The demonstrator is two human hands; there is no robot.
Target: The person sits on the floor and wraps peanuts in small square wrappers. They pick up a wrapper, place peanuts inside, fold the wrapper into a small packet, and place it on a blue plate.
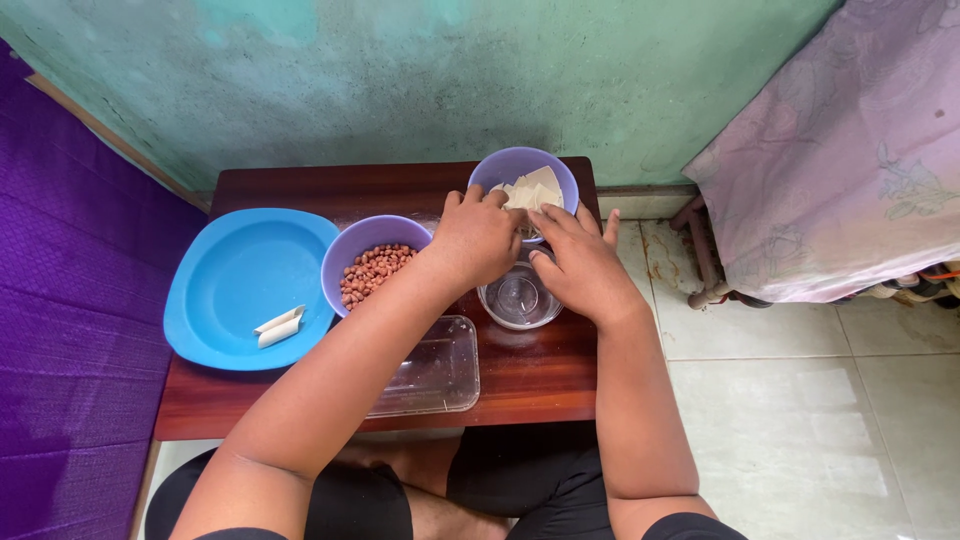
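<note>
Both hands meet over the far edge of a small dark wooden table (pixel 520 385). The left hand (pixel 478 238) is seen from the back, knuckles up and fingers curled downward toward the near rim of a purple bowl of pale flat sheets (pixel 535 185); whether those fingers pinch a sheet cannot be told, since the fingertips are hidden under the hand. The right hand (pixel 580 262) lies just beside it, touching or nearly touching it, fingers loosely spread and bent, thumb pointing inward; its grip likewise cannot be told. Directly beneath and between the two hands stands a clear glass cup (pixel 518 298), upright and seemingly empty, its near rim visible below the right thumb. The sheet bowl sits just beyond the fingertips of both hands, at the table's far edge. Just beside the left wrist, on its outer side, stands a second purple bowl of brown peanuts (pixel 368 265). Further out past that bowl rests a blue plate (pixel 240 270) overhanging the table edge, carrying two small pale rolled pieces (pixel 279 326). Under the left forearm, toward the person, lies a clear rectangular tray (pixel 440 375), partly covered by the arm.
</note>
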